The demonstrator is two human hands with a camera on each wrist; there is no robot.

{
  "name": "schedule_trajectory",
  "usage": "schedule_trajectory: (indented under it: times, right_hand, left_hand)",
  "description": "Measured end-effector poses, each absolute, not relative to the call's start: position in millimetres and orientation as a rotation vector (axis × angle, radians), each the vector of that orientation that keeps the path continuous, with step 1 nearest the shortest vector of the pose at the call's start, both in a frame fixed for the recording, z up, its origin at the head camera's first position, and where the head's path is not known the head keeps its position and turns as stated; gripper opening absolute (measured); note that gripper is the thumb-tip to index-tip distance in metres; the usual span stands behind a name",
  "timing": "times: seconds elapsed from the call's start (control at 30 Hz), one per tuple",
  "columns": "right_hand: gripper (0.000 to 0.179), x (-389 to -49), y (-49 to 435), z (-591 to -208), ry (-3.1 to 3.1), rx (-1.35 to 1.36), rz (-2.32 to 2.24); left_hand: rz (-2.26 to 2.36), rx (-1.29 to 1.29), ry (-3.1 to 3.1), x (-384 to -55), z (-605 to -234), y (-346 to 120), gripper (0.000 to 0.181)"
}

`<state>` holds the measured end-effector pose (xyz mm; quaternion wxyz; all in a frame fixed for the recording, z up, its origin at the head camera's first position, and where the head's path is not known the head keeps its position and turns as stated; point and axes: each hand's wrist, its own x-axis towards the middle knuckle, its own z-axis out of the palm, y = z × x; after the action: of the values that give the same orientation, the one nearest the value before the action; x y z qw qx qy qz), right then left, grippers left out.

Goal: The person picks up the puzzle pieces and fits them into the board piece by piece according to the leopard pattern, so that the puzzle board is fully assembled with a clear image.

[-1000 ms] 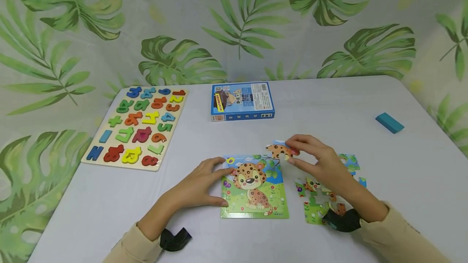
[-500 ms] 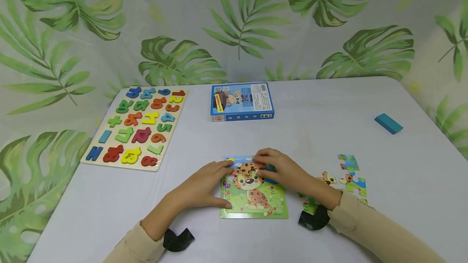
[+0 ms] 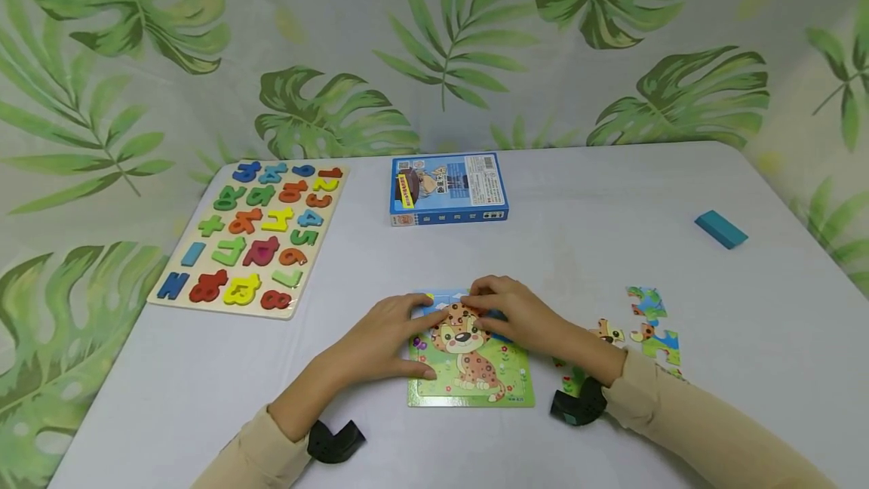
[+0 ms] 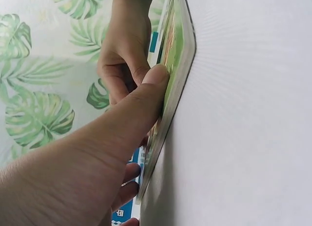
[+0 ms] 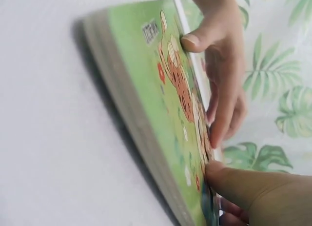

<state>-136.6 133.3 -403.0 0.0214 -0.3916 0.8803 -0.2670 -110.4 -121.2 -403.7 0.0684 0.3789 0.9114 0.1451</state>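
On the table in front of me lies a square leopard puzzle board [image 3: 468, 391] with a green border. My left hand [image 3: 383, 338] is at its left side, thumb resting on the printed face and index finger reaching to the leopard's head. My right hand [image 3: 523, 315] pinches a spotted jigsaw piece [image 3: 462, 314] against the upper part of the board, over the leopard's forehead. That piece is partly covered by the fingers. In the right wrist view, the right thumb [image 5: 229, 182] touches the picture close to the left fingers. Several loose jigsaw pieces [image 3: 655, 338] lie to the right, partly under the right forearm.
A wooden board of coloured numbers [image 3: 251, 236] lies at the left. A blue box [image 3: 448, 187] is at the back middle. One teal block [image 3: 721, 229] lies far right. Black wrist cameras [image 3: 336, 441] sit at both cuffs.
My right hand has carried the spotted piece left and down from above the board's right corner onto the leopard's head. The left index finger has shifted slightly right, toward that piece.
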Motion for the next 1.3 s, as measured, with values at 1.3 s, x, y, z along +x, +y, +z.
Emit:
schedule_trajectory:
  times: [1.3]
  right_hand:
    - [0.071,-97.3,315.9,-375.2,3.071,-0.511,-1.217]
  left_hand:
    - [0.492,1.136,2.738,-107.5,-401.1,-120.3,0.084]
